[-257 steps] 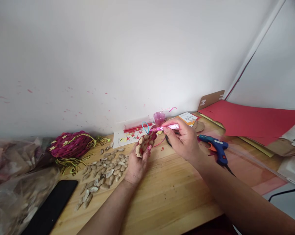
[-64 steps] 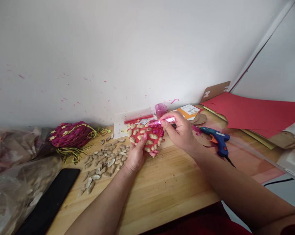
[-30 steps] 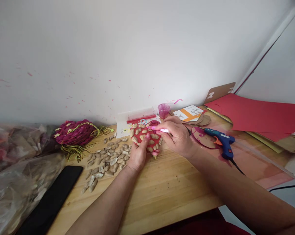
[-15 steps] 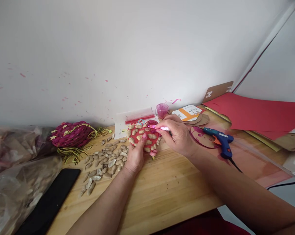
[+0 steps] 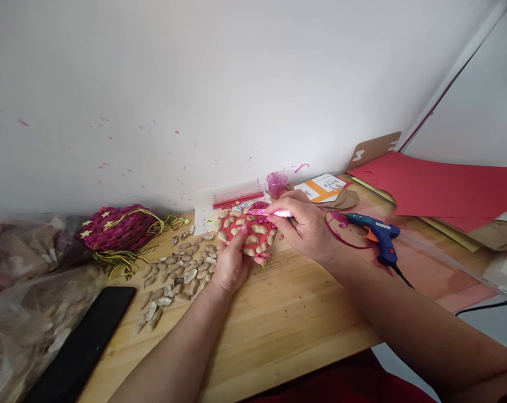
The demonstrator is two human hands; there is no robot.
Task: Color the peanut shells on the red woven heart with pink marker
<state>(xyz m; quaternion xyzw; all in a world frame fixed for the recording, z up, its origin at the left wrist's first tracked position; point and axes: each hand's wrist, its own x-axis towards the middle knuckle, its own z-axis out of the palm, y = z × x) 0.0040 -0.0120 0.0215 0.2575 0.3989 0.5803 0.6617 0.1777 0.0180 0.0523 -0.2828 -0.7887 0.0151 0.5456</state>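
My left hand (image 5: 233, 258) is closed around a red disc (image 5: 237, 229) covered with peanut shells, thumb on its face and fingers beneath, held tilted above the table. My right hand (image 5: 306, 226) pinches a brush (image 5: 283, 213) with a white handle smeared in pink. Its pink tip rests at the disc's upper right, where several shells are painted magenta. Behind the disc stands a clear cup (image 5: 277, 183) stained with pink paint. Loose peanut shells (image 5: 181, 274) lie on the table left of my left hand.
A magenta shell-covered ornament (image 5: 119, 228) with yellow cords sits at the left, near plastic bags (image 5: 35, 302) and a black phone (image 5: 85, 341). At the right lie a blue glue gun (image 5: 379, 232), a paint-stained round piece (image 5: 341, 230) and red paper sheets (image 5: 442, 187).
The brush tip has shifted slightly on the painted side of the disc, and the right hand has turned a little. The whole view has moved slightly.
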